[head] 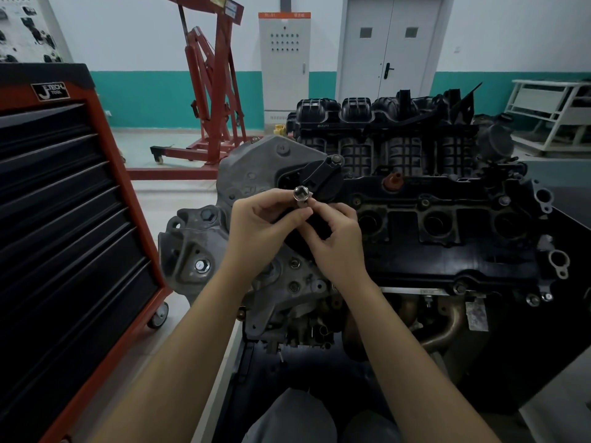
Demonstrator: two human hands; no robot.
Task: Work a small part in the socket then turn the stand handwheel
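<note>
Both hands hold one socket (301, 196) above the engine (415, 219). The left hand (256, 225) pinches it; the right hand (335, 238) pinches its lower end. Its axis points toward the camera

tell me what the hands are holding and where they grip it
A small metal socket: the left hand pinches its lower end, and the right hand pinches it at the side.
</note>
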